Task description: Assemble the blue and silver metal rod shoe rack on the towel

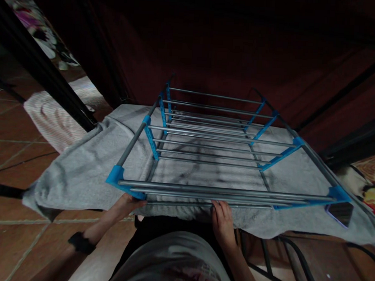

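Note:
A rack of grey metal tubes with blue plastic brackets lies on a grey cloth. At the rack's near left corner, my left hand is closed on the lower part of a blue bracket; its fingertips are partly hidden beneath it. My right hand curls its fingers over the lowest near tube, right of the middle. Both hands are close to my body at the cloth's front edge.
A phone lies on the cloth at the right. Dark red fabric hangs behind the rack. Black posts stand at the left, near a striped cloth. A black metal chair frame is below right, over the tiled floor.

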Demonstrator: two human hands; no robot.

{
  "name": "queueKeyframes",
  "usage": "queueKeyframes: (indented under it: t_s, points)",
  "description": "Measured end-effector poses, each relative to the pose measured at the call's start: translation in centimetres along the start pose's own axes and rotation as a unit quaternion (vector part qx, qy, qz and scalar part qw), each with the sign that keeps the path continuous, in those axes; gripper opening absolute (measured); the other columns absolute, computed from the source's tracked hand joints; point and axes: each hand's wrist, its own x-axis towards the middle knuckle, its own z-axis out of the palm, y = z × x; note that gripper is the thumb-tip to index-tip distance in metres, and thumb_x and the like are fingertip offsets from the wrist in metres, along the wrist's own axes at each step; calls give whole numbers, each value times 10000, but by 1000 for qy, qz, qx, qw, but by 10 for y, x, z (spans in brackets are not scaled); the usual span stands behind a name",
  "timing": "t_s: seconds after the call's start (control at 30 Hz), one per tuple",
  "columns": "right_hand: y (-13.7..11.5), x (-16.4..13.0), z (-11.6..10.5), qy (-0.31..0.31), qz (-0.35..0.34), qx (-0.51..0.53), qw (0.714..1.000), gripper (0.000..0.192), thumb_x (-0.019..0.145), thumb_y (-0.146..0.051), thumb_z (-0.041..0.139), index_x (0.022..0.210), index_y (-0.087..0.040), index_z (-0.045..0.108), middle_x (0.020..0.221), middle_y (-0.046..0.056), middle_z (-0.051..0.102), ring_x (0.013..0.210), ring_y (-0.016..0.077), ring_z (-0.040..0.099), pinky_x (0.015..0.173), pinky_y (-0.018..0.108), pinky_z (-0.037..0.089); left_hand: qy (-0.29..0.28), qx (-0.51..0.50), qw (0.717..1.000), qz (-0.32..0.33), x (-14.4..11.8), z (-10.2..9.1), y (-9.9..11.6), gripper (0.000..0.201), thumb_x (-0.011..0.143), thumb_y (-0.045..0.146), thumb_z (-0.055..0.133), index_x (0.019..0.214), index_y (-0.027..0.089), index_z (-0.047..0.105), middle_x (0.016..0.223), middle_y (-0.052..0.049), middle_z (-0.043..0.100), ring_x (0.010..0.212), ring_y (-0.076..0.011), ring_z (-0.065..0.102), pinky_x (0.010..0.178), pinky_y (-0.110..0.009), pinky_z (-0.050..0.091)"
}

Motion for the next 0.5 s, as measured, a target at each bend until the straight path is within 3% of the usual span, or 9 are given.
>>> queueKeyframes:
  t_s: [0.13,0.33,0.5]
  points:
    - [-28,12,2,-33,-76,18,996,356,939,-106,381,1219,-225,566,1075,86,629,949,236,557,840,409,459,0,-3,1000,-13,-1,0,3,427,599,538,673,504,200,430,527,28,438,578,-141,440,589,-282,425]
    - [-47,28,9,-33,-83,-40,995,420,906,-99,431,1304,-190,528,1177,133,596,1102,288,517,1005,504,375,11,-59,998,-10,-5,4,5,369,609,524,705,673,171,616,686,-26,637,710,-191,585,720,-314,501]
    - [-49,46,11,-101,-118,-78,985,413,903,-85,495,1300,-191,534,1156,122,634,1060,274,542,992,489,386,46,-10,999,26,-1,1,1,444,612,581,720,786,173,689,765,-58,699,793,-241,652,763,-352,540]
